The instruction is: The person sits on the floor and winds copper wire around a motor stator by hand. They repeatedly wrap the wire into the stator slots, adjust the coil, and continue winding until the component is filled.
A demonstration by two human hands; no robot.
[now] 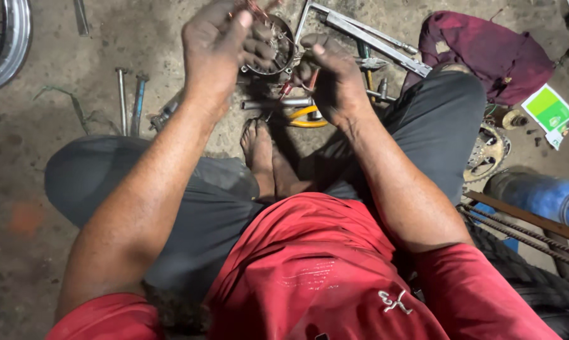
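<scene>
I sit cross-legged on a dirty concrete floor in a red shirt and dark trousers. My left hand [218, 53] grips the rim of a round metal part with copper windings [278, 41], held up in front of me. My right hand [332, 79] is closed on a small red-handled tool [311, 80], its fingers touching the right edge of that round part. Much of the part is hidden behind both hands. My bare feet [259, 148] rest below the hands.
On the floor lie metal rods [130, 101], a long metal bracket [369, 39], yellow-handled pliers [306, 116], a maroon cloth [486, 53], a green-and-white packet [549, 113], a sprocket [486, 154], a blue container [543, 195] and a wheel rim [7, 38].
</scene>
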